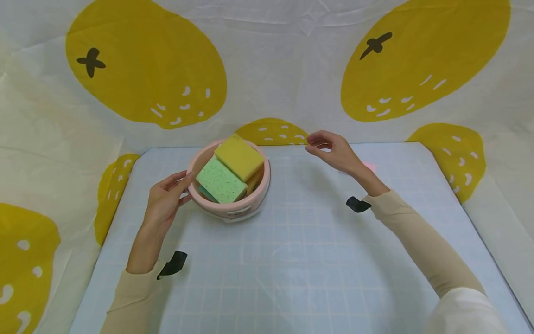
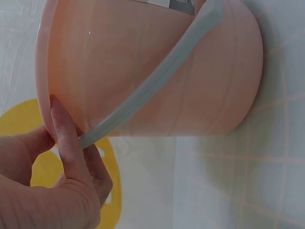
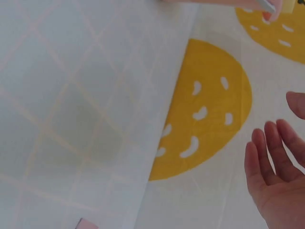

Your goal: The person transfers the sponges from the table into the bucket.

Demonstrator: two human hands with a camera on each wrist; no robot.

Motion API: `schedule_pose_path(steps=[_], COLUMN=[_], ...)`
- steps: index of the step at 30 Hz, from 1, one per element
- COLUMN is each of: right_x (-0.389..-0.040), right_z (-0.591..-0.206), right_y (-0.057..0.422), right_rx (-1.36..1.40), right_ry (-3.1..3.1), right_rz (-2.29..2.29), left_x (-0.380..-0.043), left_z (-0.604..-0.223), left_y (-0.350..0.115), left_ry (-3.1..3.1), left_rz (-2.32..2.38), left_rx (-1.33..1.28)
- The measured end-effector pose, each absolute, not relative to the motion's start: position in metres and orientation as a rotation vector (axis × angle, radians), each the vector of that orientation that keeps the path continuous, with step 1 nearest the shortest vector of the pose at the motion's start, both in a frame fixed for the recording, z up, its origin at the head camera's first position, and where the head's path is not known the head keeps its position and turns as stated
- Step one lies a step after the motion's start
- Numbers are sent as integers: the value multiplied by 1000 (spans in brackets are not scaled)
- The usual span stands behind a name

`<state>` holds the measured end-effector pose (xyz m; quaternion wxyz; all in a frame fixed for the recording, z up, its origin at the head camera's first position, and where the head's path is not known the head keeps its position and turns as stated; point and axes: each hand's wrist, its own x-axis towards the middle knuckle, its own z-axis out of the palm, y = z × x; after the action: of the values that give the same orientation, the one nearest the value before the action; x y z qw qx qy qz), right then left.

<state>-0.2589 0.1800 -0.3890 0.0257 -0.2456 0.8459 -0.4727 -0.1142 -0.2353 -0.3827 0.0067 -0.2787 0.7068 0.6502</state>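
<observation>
A pink bucket [image 1: 218, 208] stands at the back left of the table, with a yellow sponge [image 1: 238, 157] leaning on a speckled green sponge [image 1: 221, 180] inside. More sponges show partly beneath these two. My left hand [image 1: 163, 200] pinches the bucket's left rim between thumb and fingers. In the left wrist view, its fingertips lie at the rim beside the end of the pale handle [image 2: 143, 93], which slants down the bucket's wall. My right hand [image 1: 333, 149] is held in the air right of the bucket, fingers loosely bent and nothing in them.
Behind my right forearm, a small pink item [image 1: 370, 167] lies on the table, mostly hidden. The table [image 1: 283, 278] has a light blue gridded cover. White cloth [image 1: 275, 69] with yellow fruit prints rises along the back and sides.
</observation>
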Motion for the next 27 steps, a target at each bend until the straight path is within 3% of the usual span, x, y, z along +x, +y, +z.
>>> schedule_pose_path(steps=[27], right_x=[-263], right_z=[-426], right_y=[262], right_rx=[-493], right_ry=[2856], right_rz=[-1288], left_x=[-112], left_z=[-382], left_y=[-236], left_ry=[2194], left_rz=[2087], left_rx=[-829])
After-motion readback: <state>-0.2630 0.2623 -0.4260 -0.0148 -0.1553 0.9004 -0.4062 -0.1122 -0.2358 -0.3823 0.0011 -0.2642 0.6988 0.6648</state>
